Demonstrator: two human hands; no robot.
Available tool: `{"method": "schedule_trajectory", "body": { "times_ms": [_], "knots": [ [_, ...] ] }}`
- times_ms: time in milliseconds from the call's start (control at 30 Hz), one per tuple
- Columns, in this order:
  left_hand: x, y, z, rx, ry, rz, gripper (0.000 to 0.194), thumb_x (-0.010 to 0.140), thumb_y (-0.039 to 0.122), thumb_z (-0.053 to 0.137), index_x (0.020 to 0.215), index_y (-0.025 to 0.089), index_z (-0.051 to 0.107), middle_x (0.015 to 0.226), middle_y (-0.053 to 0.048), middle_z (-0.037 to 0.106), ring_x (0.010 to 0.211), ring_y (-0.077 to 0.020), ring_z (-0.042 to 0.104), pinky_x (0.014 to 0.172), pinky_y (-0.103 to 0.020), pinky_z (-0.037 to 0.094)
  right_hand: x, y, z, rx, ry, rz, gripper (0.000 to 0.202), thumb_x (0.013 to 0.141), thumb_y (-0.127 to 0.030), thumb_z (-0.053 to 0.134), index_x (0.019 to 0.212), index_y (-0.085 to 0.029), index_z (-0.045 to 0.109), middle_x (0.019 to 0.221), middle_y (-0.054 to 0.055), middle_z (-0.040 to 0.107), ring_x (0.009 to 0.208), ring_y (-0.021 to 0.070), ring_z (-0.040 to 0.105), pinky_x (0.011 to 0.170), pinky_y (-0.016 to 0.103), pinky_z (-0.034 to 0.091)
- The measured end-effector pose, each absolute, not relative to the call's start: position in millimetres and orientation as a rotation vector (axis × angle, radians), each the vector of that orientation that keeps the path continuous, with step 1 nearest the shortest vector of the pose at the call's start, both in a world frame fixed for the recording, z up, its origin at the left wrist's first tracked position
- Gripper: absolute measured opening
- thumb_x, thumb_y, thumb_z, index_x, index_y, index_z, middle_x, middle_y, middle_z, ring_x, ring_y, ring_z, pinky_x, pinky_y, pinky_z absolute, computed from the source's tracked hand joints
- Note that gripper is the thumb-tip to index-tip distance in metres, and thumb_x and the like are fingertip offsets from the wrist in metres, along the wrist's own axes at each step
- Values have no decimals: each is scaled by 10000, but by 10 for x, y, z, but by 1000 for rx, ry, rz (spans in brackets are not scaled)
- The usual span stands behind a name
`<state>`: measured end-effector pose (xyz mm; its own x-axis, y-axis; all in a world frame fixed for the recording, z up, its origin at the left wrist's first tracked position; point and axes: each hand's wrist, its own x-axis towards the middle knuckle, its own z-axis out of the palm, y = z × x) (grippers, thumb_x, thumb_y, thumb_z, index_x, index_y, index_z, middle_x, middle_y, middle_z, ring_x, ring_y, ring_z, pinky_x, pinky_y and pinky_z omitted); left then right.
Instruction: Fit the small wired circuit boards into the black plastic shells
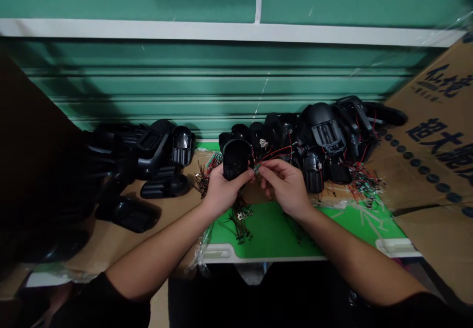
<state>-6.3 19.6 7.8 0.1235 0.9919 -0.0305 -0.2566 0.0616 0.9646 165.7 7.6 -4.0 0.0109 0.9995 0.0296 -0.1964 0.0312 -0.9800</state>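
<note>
The left hand's fingers [246, 176] are closed round the black shell [236, 158], thumb along its near right side; the right hand's fingers [271, 170] are pinched, thumb to forefinger, on a small green piece [256, 169], the tips almost meeting the left thumb; whether the two touch, I cannot tell.

The shell lies just to the left of the right fingertips and slightly beyond them; its long axis runs roughly from the front edge of the tabletop [277, 229] towards the back edge; the left hand [221, 192] is the nearer, being on it, with the right hand [290, 187] close beside.

Thin red wires [275, 151] run from by the right fingertips away to the right, towards the other shells [273, 128] crowded along the back edge; a loose wire bundle [240, 219] lies nearer the front edge, below the left hand; a larger tangle [365, 182] sits near the right end; more black housings [166, 186] lie left of the left hand, on cardboard [177, 219]; a carton [436, 141] stands at the right; a green shutter [221, 86] rises behind.
</note>
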Motion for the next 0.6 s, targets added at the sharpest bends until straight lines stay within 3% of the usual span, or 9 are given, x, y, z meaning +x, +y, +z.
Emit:
{"method": "schedule_trajectory", "body": {
  "times_ms": [333, 600],
  "knots": [
    [-162, 253, 63, 1233, 982, 1133, 251, 715, 301, 932, 821, 165, 750, 719, -22, 733, 661, -167, 648, 663, -304, 505, 1678, 51, -58, -1147, -1362, 1153, 340, 868, -533, 813, 866, -211, 705, 701, 11, 697, 507, 126, 567, 437, 243, 439],
    [-147, 230, 75, 1153, 941, 1122, 260, 713, 321, 934, 788, 167, 738, 727, -26, 734, 679, -164, 652, 707, -309, 525, 1622, 14, -87, -1133, -1335, 1183, 446, 873, -631, 775, 801, -237, 579, 598, -33, 602, 477, 133, 546, 440, 256, 408]
  ]
}}
